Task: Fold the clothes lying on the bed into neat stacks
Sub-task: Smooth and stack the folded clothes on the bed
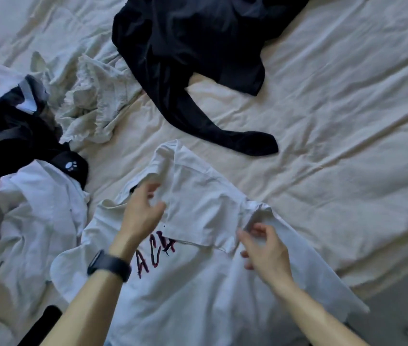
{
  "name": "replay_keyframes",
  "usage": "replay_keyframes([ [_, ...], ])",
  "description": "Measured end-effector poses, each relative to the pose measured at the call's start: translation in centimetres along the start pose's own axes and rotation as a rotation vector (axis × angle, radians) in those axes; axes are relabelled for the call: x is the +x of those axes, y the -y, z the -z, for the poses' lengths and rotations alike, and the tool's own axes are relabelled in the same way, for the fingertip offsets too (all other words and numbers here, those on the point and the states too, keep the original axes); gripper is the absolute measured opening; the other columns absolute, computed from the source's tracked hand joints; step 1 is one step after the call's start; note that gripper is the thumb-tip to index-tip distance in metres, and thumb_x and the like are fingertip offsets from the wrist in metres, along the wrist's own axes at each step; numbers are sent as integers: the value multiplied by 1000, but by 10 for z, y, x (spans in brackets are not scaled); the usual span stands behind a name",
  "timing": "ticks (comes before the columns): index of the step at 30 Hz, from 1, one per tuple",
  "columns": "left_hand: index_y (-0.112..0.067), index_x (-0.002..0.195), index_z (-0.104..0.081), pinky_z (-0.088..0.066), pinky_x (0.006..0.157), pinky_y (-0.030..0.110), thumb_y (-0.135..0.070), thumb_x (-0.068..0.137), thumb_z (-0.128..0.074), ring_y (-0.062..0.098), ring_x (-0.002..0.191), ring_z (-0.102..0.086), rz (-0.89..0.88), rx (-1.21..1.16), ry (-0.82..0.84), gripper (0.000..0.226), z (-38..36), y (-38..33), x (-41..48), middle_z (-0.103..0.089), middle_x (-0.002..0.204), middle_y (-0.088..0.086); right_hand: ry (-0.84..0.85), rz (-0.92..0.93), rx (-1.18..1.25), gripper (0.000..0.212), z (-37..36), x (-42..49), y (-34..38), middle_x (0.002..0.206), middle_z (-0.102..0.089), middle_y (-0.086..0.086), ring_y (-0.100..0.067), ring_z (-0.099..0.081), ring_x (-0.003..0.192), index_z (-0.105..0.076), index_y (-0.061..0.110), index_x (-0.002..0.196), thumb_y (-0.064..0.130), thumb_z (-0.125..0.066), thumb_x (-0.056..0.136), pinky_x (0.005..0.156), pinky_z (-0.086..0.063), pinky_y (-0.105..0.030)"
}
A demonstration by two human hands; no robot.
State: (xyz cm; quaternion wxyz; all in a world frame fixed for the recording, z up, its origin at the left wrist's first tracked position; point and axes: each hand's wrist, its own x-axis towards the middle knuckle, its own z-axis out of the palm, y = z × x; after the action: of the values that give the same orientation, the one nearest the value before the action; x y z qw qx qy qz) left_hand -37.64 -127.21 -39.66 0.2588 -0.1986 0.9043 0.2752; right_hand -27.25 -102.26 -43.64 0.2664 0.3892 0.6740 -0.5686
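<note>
A white T-shirt (198, 283) with dark red lettering lies spread on the bed right in front of me, its upper part folded down over the print. My left hand (143, 211), with a black band on its wrist, hovers at the folded flap near the collar, fingers relaxed and holding nothing. My right hand (265, 248) pinches a fold of the shirt's fabric at the right shoulder, by the sleeve.
A black long-sleeved garment (198, 58) sprawls at the far middle of the cream bed sheet (335, 121). At the left lie a cream ruffled garment (93, 101), a black piece with a paw print (23, 136) and a crumpled white shirt (41, 208). The bed's edge and the floor (397, 308) show at the lower right.
</note>
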Motion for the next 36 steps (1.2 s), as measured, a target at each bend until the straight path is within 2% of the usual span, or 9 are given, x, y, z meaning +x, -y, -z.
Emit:
replay_keyframes([
  [5, -11, 124, -55, -54, 82, 35, -59, 78, -68, 21, 99, -64, 182, -187, 89, 67, -25, -45, 74, -65, 117, 2, 43, -277, 428, 33, -6, 26, 42, 91, -63, -4, -17, -67, 67, -65, 12, 99, 43, -73, 90, 51, -57, -28],
  [8, -10, 114, -59, -53, 85, 39, -52, 87, -64, 26, 96, -63, 206, -95, 69, 50, -33, -55, 96, -66, 105, 4, 26, -360, 472, 31, -6, 37, 43, 97, -70, -4, -18, -68, 67, -66, 18, 99, 47, -72, 90, 47, -54, -26],
  [12, -15, 96, -70, -48, 63, 30, -48, 92, -62, 19, 78, -63, 138, -77, 145, 34, -26, -57, 112, -67, 86, 0, 86, -414, 478, 19, -3, 47, 38, 73, -68, 1, -7, -61, 49, -67, 18, 94, 36, -72, 93, 42, -48, -20],
  [16, -18, 97, -71, -52, 75, 40, -48, 91, -68, 22, 80, -65, 50, -421, 104, 31, -19, -73, 130, -69, 92, 4, 38, -341, 638, 7, -3, 53, 28, 71, -63, 4, -4, -60, 56, -71, 18, 90, 24, -71, 95, 47, -48, -19],
  [22, -23, 99, -73, -53, 70, 35, -57, 87, -68, 19, 82, -68, 28, -268, 110, 36, -41, -81, 151, -71, 96, -3, -28, -288, 678, 9, -12, 62, 15, 74, -67, 8, -12, -70, 71, -70, 19, 92, 28, -72, 94, 53, -50, -22],
  [25, -25, 106, -70, -44, 59, 22, -54, 91, -64, 9, 76, -63, 21, -245, 97, 33, -44, -82, 143, -67, 95, -9, 11, -217, 567, 20, -11, 62, 17, 70, -67, 11, -15, -70, 72, -67, 16, 90, 34, -75, 90, 53, -51, -27],
  [30, -26, 115, -58, -45, 71, 17, -51, 91, -64, -1, 90, -61, -7, -252, -124, 35, -48, -61, 105, -64, 100, -11, 139, -238, 257, 36, -20, 49, 19, 74, -74, 2, -16, -71, 65, -70, 11, 96, 40, -84, 79, 62, -61, -35],
  [33, -25, 111, -53, -51, 79, 28, -48, 92, -63, 8, 91, -59, -65, -85, -209, 31, -54, -36, 83, -60, 104, -6, 148, -234, -69, 40, -28, 52, 16, 64, -73, 6, -15, -72, 62, -69, 15, 87, 53, -78, 79, 76, -62, -40],
  [36, -21, 107, -54, -52, 80, 40, -51, 90, -59, 19, 92, -57, -1, 159, -93, 35, -53, -16, 76, -57, 103, -2, 163, -213, -239, 35, -35, 55, 11, 67, -74, 4, -19, -72, 78, -68, 14, 84, 49, -72, 83, 83, -58, -36],
])
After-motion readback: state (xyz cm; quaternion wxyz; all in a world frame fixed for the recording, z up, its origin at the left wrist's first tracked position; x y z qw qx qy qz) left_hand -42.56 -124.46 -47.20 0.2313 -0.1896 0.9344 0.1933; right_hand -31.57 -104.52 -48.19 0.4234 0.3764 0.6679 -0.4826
